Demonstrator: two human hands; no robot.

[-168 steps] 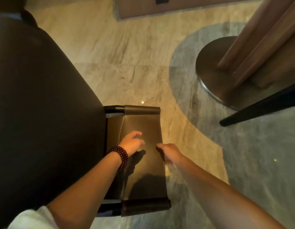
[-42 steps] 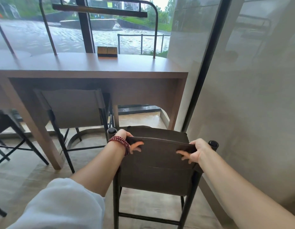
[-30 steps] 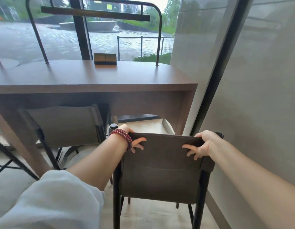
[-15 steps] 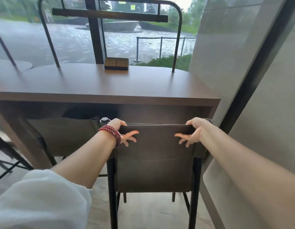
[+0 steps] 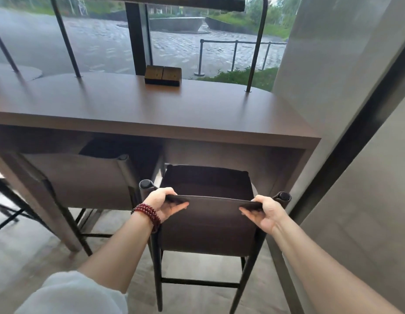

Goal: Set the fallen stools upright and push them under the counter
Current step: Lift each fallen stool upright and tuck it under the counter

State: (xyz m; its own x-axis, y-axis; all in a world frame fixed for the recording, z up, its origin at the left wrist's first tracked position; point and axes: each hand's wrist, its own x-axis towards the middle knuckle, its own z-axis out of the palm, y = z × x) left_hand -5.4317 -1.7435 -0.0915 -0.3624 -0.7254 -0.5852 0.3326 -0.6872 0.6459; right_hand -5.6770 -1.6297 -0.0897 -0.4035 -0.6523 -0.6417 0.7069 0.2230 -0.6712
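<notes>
A dark brown stool (image 5: 208, 225) with a low fabric backrest and black legs stands upright in front of me. Its seat reaches partly under the brown counter (image 5: 151, 114). My left hand (image 5: 165, 203), with a red bead bracelet at the wrist, grips the left end of the backrest's top edge. My right hand (image 5: 263, 211) grips the right end of the same edge. A second stool (image 5: 83, 180) stands upright to the left, tucked under the counter.
A grey wall (image 5: 346, 155) with a black strip runs close along the right of the stool. Two small wooden blocks (image 5: 163, 75) sit on the counter by the window. Black legs of other furniture (image 5: 6, 214) show at far left. A counter leg (image 5: 38, 200) stands left.
I have walked the upright stool forward to the counter with both hands on its backrest. Its seat now sits partly under the counter's edge, and I look down on it from closer.
</notes>
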